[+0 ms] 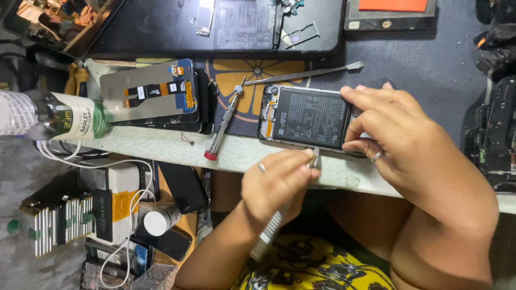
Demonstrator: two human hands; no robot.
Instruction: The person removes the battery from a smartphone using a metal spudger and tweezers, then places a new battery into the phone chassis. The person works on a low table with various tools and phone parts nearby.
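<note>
Nearest the viewer, the left hand (277,185) rises from below with wrist bent, fingers curled together around a metal-handled tool (269,233) whose tip meets the lower edge of the opened phone (309,118); the tool's tip is hidden, probably a screwdriver bit. The right hand (400,134) reaches in from the right, fingers spread and clamped on the phone's right end, pressing it to the worktable edge (161,145). Beyond lie a red-capped screwdriver (223,123) and tweezers (309,73).
</note>
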